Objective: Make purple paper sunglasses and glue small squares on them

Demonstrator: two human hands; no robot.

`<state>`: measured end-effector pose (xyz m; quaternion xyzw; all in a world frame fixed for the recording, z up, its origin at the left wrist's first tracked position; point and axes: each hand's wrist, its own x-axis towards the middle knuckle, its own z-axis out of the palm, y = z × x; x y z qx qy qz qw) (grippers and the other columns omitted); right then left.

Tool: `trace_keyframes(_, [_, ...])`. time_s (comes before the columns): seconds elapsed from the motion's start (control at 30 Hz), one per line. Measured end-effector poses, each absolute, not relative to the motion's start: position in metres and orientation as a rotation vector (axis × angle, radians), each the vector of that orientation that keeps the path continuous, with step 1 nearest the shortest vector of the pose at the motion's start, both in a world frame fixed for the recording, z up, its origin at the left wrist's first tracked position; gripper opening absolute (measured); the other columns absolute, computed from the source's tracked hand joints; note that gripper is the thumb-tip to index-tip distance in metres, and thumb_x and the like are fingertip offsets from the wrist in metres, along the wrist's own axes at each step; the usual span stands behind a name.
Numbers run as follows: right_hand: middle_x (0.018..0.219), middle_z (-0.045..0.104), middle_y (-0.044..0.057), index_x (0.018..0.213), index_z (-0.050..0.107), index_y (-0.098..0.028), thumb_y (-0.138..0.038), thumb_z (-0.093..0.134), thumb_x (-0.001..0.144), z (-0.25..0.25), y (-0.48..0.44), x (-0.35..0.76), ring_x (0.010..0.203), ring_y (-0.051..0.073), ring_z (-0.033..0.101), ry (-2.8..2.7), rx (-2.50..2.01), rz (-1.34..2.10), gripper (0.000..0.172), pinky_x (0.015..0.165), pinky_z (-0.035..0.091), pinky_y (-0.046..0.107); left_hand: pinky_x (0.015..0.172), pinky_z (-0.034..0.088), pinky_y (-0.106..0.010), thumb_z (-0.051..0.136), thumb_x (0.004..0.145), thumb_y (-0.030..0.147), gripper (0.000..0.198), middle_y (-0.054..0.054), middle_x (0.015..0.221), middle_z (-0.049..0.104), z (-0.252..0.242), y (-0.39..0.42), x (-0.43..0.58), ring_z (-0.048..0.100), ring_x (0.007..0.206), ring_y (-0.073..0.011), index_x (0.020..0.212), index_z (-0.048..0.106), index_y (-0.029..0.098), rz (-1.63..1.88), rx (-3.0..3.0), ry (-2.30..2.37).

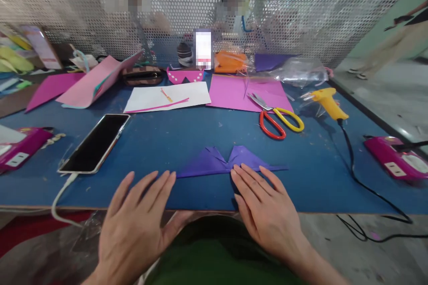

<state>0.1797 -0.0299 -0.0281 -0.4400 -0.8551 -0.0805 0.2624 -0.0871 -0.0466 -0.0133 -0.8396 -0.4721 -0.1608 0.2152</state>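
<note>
A folded purple sheet (203, 164) lies flat on the blue table, with two peaks and a notch between them on its far side. My right hand (267, 205) rests flat with its fingertips on the near edge of the sheet, right of the notch. My left hand (140, 213) is at the sheet's left end, fingers stretched out and palm down; whether its fingertips touch the sheet I cannot tell. Neither hand grips anything.
Scissors (271, 118) with red and yellow handles lie beyond the sheet. To the right are a yellow glue gun (329, 100) and a magenta power strip (397, 158). A charging phone (96, 142) lies left. Pink paper (240, 91), white paper (143, 98) and pink glasses (185, 75) sit farther back.
</note>
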Motion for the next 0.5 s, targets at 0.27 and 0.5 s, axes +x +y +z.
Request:
trace_keyframes(0.27, [0.129, 0.068, 0.013, 0.126, 0.064, -0.005, -0.02, 0.049, 0.097, -0.029, -0.03, 0.178, 0.12, 0.028, 0.064, -2.321, -1.155, -0.27, 0.036, 0.106, 0.041, 0.046, 0.1, 0.047, -0.056, 0.067, 0.088, 0.019, 0.033, -0.015, 0.114, 0.072, 0.0, -0.049, -0.091, 0.064, 0.108, -0.0325, 0.121, 0.065, 0.014, -0.687, -2.182, -1.39])
trace_keyframes(0.5, [0.131, 0.067, 0.01, 0.125, 0.066, -0.009, -0.021, 0.046, 0.099, -0.028, -0.03, 0.177, 0.12, 0.024, 0.063, -2.334, -1.182, -0.28, 0.035, 0.103, 0.046, 0.043, 0.083, 0.057, -0.039, 0.05, 0.096, 0.013, 0.023, -0.007, 0.101, 0.075, 0.0, -0.008, -0.026, 0.067, 0.093, -0.0232, 0.107, 0.07, 0.015, -0.761, -2.602, -1.263])
